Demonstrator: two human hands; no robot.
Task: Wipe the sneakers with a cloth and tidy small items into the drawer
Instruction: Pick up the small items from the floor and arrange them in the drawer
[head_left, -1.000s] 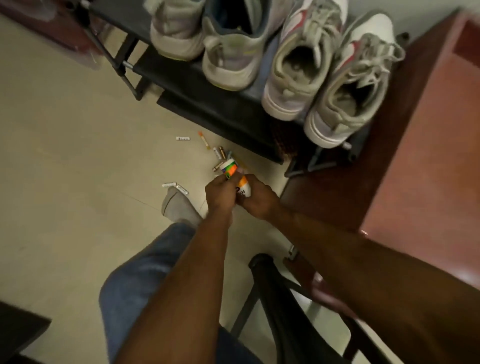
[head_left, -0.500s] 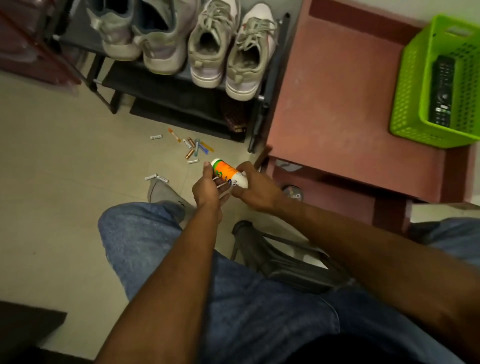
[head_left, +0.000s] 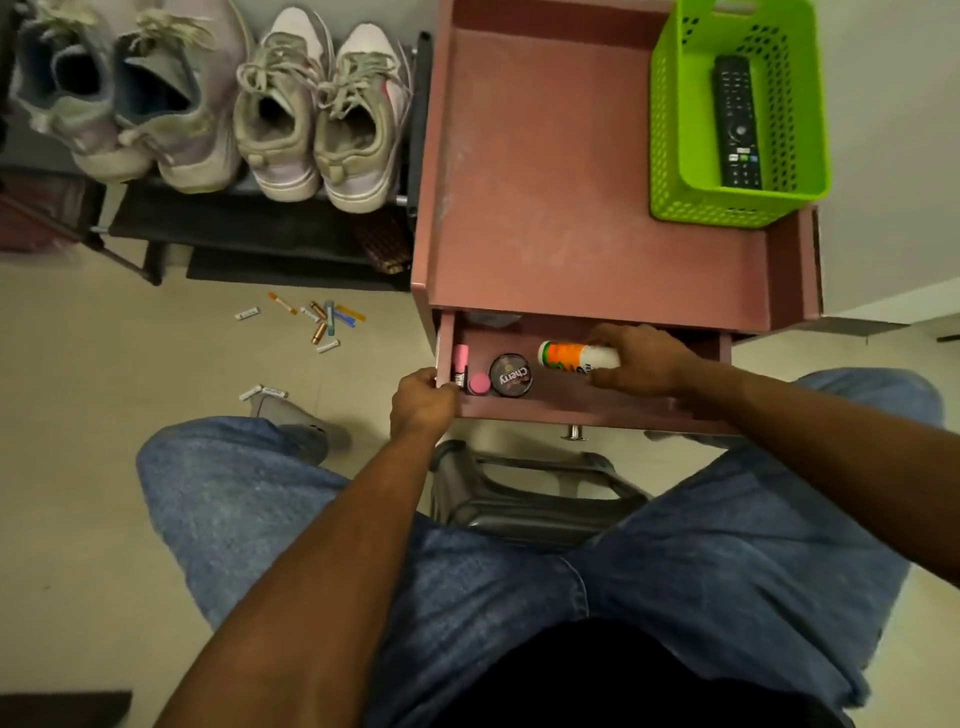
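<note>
Hands: two, bare. The left hand has its fingers curled over the left front corner of the drawer. The right hand is inside the drawer, fingers wrapped round one end of the tube.
Tube: one cylindrical white plastic glue stick with an orange-and-green label, lying on its side in the drawer, its free end pointing toward the left hand.
Drawer: one, the open pink wooden drawer of a matte pink bedside cabinet; one small metal knob shows on its front.
Drawer contents between the hands: one round dark polish tin marked "Cherry", one small pink round cap, one pink tubular item just beside the left hand.
Sneakers: four worn fabric lace-up sneakers, side by side on a black metal shoe rack, beyond the left hand.
Floor items: a loose cluster of small batteries and pen-like sticks on beige tile, left of the left hand; exact count cannot be told. Two small white pieces lie nearer.
Basket: one bright green perforated plastic basket on the cabinet top, beyond the right hand, holding one black remote control.
</note>
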